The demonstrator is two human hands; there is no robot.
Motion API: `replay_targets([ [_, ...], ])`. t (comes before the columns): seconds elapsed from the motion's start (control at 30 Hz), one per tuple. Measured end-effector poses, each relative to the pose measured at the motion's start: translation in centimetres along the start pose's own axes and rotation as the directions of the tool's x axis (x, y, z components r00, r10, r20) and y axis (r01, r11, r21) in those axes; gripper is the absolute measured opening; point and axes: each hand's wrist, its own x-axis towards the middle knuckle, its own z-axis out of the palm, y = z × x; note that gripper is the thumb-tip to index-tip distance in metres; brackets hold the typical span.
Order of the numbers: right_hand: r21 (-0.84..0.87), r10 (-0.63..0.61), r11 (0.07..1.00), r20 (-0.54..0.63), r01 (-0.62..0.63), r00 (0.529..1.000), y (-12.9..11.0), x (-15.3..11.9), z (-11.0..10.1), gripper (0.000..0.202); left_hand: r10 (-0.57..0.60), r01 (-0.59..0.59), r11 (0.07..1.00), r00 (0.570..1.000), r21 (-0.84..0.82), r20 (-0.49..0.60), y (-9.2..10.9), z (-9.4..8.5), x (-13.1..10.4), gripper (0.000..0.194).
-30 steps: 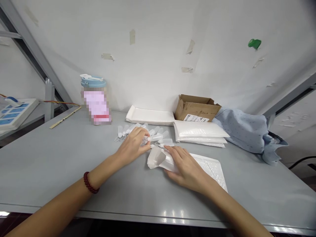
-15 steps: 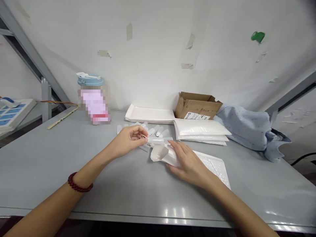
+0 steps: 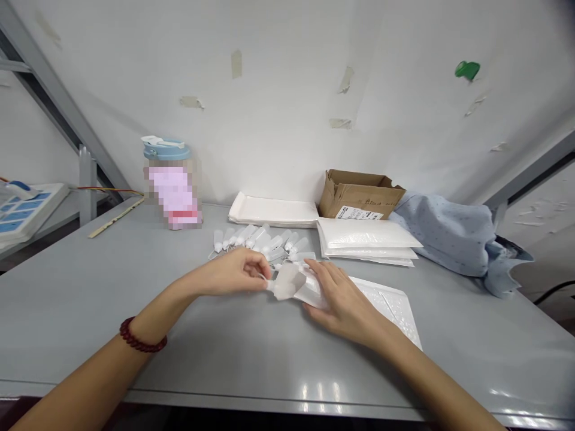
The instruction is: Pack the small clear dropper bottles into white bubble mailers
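Note:
My left hand (image 3: 242, 272) pinches the capped end of a small translucent bottle (image 3: 270, 285) at the mouth of a white padded envelope (image 3: 290, 281). Most of that bottle is hidden by the envelope. My right hand (image 3: 336, 296) grips the envelope, whose open end faces left. Several more translucent bottles (image 3: 251, 235) with white caps and thin loops lie in a loose pile just behind my hands. Another white padded envelope (image 3: 390, 305) lies flat, partly under my right forearm.
At the back are a flat white envelope stack (image 3: 274, 211), a cardboard box (image 3: 362, 194) and more padded envelopes (image 3: 368, 234). Blue cloth (image 3: 444, 233) lies at right. A blue-lidded container (image 3: 167, 149) stands at left, near a thin strip (image 3: 115, 218). The grey table's front edge (image 3: 269, 404) runs below.
My left hand has moved down and slightly toward me, bringing the bottle from above the envelope to its open mouth. More of the bottle pile now shows. My right hand is nearly still.

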Motion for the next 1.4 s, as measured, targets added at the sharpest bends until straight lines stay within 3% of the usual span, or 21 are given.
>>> replay_targets([
  [0.17, 0.072, -0.051, 0.996, -0.008, 0.051, 0.999, -0.1, -0.2, 0.4, 0.068, 0.071, -0.050, 0.980, 0.992, -0.194, 0.100, 0.3, 2.8, 0.4, 0.025],
  [0.27, 0.087, -0.060, 0.994, -0.028, 0.063, 0.998, -0.1, -0.3, 0.4, 0.068, 0.082, -0.066, 0.984, 0.992, -0.166, 0.092, 0.5, 2.7, 0.2, 0.034],
  [0.3, 0.088, -0.058, 0.994, -0.026, 0.060, 0.998, -0.1, -0.3, 0.3, 0.067, 0.059, -0.053, 0.990, 0.998, -0.127, 0.038, 0.5, 2.3, 0.1, 0.033],
  [0.37, 0.083, -0.053, 0.995, -0.011, 0.054, 0.999, -0.1, -0.3, 0.3, 0.067, 0.016, -0.017, 1.000, 0.984, -0.008, -0.177, 0.1, 1.2, 0.1, 0.028],
  [0.43, 0.077, -0.046, 0.996, 0.008, 0.046, 0.999, -0.2, -0.3, 0.2, 0.067, 0.040, 0.037, 0.984, 0.908, 0.174, -0.418, -0.5, 0.1, 0.2, 0.025],
  [0.5, 0.076, -0.040, 0.996, 0.024, 0.038, 0.999, -0.3, -0.3, 0.1, 0.067, 0.116, 0.093, 0.932, 0.838, 0.349, -0.534, -1.3, -0.6, 0.5, 0.025],
  [0.63, 0.065, -0.040, 0.997, 0.027, 0.039, 0.999, -0.4, -0.3, 0.1, 0.066, 0.163, 0.129, 0.855, 0.853, 0.503, -0.496, -2.3, -0.3, 1.1, 0.027],
  [0.93, 0.032, -0.065, 0.997, 0.010, 0.064, 0.998, -0.5, -0.3, 0.1, 0.066, 0.125, 0.184, 0.828, 0.860, 0.529, -0.495, -1.8, 0.6, 1.4, 0.021],
  [1.1, 0.028, -0.069, 0.997, 0.002, 0.069, 0.998, -0.7, -0.3, 0.0, 0.065, 0.133, 0.161, 0.873, 0.829, 0.461, -0.543, -2.1, 1.1, 1.8, 0.017],
  [1.23, 0.022, -0.054, 0.998, 0.024, 0.054, 0.998, -0.8, -0.3, -0.1, 0.064, 0.099, 0.058, 0.967, 0.814, 0.250, -0.573, -1.7, 1.1, 1.7, 0.017],
  [1.4, 0.010, -0.005, 1.000, 0.036, 0.004, 0.999, -0.6, -0.2, -0.1, 0.064, -0.011, -0.035, 0.995, 0.881, -0.088, -0.472, -0.3, -0.6, 0.4, 0.020],
])
